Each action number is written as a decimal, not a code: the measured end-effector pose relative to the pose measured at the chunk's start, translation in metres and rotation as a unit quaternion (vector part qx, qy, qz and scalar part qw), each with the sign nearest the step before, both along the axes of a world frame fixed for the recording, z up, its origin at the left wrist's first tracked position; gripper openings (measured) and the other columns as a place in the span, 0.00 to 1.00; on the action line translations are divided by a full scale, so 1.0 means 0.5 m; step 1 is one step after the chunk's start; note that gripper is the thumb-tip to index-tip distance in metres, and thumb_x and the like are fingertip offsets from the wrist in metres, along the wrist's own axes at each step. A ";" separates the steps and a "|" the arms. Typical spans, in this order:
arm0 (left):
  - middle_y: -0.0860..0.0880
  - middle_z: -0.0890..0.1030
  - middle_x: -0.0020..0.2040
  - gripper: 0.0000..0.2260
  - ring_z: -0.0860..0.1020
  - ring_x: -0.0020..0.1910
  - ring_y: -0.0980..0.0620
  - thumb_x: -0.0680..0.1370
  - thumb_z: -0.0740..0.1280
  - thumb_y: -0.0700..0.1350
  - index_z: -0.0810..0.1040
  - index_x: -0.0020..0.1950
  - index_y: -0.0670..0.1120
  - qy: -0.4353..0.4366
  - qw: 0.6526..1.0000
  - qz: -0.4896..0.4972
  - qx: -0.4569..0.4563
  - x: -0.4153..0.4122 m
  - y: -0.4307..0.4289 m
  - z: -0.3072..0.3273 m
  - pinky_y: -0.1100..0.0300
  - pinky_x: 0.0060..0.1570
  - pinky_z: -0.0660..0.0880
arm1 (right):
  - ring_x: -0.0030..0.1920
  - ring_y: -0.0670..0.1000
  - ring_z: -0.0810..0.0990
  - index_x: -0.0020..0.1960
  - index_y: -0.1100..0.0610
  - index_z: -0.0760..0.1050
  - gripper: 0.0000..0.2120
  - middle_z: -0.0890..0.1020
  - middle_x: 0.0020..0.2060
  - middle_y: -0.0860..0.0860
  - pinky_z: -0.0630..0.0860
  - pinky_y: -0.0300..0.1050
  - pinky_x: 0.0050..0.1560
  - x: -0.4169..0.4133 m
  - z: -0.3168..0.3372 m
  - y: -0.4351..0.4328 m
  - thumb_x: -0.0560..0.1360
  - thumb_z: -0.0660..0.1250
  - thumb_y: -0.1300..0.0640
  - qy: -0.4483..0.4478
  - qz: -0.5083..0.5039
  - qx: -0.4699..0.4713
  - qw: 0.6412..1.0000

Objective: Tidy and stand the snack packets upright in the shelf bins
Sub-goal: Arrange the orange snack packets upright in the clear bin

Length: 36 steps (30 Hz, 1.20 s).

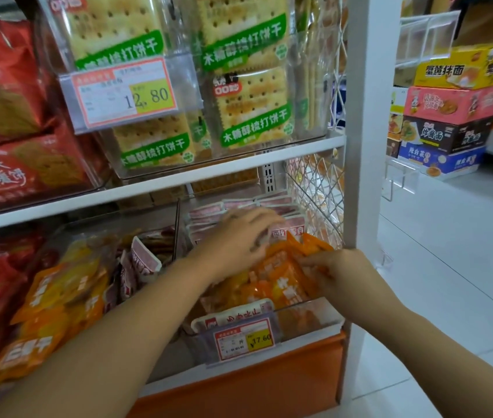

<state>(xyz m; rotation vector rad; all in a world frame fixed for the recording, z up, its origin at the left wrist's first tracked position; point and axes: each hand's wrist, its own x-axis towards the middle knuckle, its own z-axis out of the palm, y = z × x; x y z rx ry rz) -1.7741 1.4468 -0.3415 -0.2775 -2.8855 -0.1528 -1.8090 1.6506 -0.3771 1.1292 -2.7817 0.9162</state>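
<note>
In the clear bin (305,319) at lower centre, the right hand (340,271) is pinching the orange packets (284,276); the left hand (236,239) is lying blurred over them, its grip unclear, pink packets (209,211) standing behind.

Head view: close, facing down onto lower shelf bin (299,319).

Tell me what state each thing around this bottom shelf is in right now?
Orange foil snack packets: jumbled, leaning, not upright.
Pink-and-white snack packets: standing in rows behind them.
Clear plastic shelf bin: holds both kinds.
Left hand: over the packets, blurred, grip unclear.
Right hand: pinching an orange packet.
Green-labelled cracker packs: upright on the shelf above.
</note>
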 end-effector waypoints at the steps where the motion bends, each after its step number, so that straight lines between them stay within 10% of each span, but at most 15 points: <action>1: 0.57 0.65 0.71 0.18 0.68 0.65 0.52 0.78 0.63 0.44 0.70 0.67 0.57 0.018 1.000 0.010 0.017 0.001 -0.014 0.007 0.53 0.68 0.62 | 0.57 0.50 0.79 0.62 0.47 0.76 0.15 0.80 0.58 0.47 0.73 0.40 0.58 0.001 0.003 0.001 0.79 0.60 0.57 -0.012 0.004 -0.012 1.000; 7: 0.55 0.66 0.69 0.07 0.65 0.68 0.49 0.76 0.68 0.47 0.77 0.54 0.54 0.058 0.992 0.091 -0.061 0.004 -0.068 0.014 0.51 0.66 0.63 | 0.48 0.43 0.79 0.56 0.45 0.80 0.15 0.82 0.52 0.44 0.70 0.21 0.43 0.000 0.011 0.004 0.78 0.62 0.63 -0.068 0.008 -0.097 0.993; 14: 0.48 0.74 0.60 0.10 0.64 0.65 0.45 0.67 0.76 0.46 0.82 0.47 0.51 0.110 0.977 0.078 -0.164 0.018 -0.060 0.009 0.45 0.66 0.60 | 0.44 0.49 0.82 0.44 0.40 0.79 0.20 0.84 0.45 0.48 0.81 0.40 0.42 0.001 0.030 0.012 0.77 0.62 0.65 -0.117 0.035 -0.143 0.982; 17: 0.51 0.79 0.51 0.12 0.69 0.61 0.46 0.61 0.79 0.41 0.83 0.39 0.52 0.094 0.971 0.003 -0.219 0.012 -0.070 0.005 0.43 0.68 0.57 | 0.47 0.38 0.80 0.44 0.44 0.81 0.17 0.83 0.46 0.45 0.78 0.31 0.39 0.003 0.043 0.017 0.77 0.63 0.66 -0.157 0.072 -0.163 0.971; 21: 0.59 0.78 0.57 0.16 0.64 0.69 0.54 0.77 0.66 0.42 0.76 0.61 0.59 -0.022 0.991 0.041 -0.123 0.022 -0.066 0.024 0.45 0.73 0.45 | 0.41 0.33 0.79 0.43 0.47 0.80 0.15 0.81 0.41 0.40 0.73 0.28 0.36 0.000 0.045 0.011 0.76 0.64 0.66 -0.177 0.104 -0.164 0.965; 24: 0.60 0.73 0.64 0.29 0.58 0.71 0.55 0.76 0.62 0.43 0.58 0.74 0.60 -0.141 0.987 0.079 0.004 0.031 -0.049 0.043 0.49 0.70 0.57 | 0.42 0.37 0.80 0.43 0.47 0.79 0.13 0.80 0.42 0.43 0.76 0.32 0.38 -0.003 0.034 -0.007 0.77 0.64 0.64 -0.202 0.109 -0.151 0.961; 29: 0.51 0.64 0.73 0.31 0.52 0.74 0.53 0.72 0.70 0.53 0.61 0.72 0.62 -0.199 0.975 0.097 -0.035 0.020 -0.022 0.047 0.42 0.73 0.48 | 0.50 0.47 0.81 0.49 0.42 0.72 0.12 0.78 0.52 0.46 0.81 0.47 0.47 0.009 0.025 -0.037 0.76 0.65 0.60 -0.211 0.120 -0.150 0.959; 33: 0.55 0.75 0.61 0.14 0.60 0.70 0.53 0.74 0.68 0.50 0.75 0.59 0.59 -0.132 0.987 0.087 -0.021 0.015 -0.031 0.037 0.43 0.73 0.43 | 0.46 0.46 0.82 0.72 0.37 0.51 0.42 0.75 0.51 0.39 0.80 0.38 0.42 0.011 0.025 -0.049 0.70 0.73 0.58 -0.191 0.116 -0.121 0.967; 36: 0.57 0.78 0.58 0.06 0.61 0.70 0.54 0.76 0.67 0.50 0.79 0.51 0.58 -0.102 0.991 0.053 -0.067 0.015 -0.032 0.031 0.43 0.72 0.44 | 0.42 0.45 0.80 0.71 0.43 0.58 0.36 0.78 0.46 0.43 0.77 0.35 0.40 0.002 0.022 -0.067 0.69 0.73 0.55 -0.150 0.103 -0.041 0.983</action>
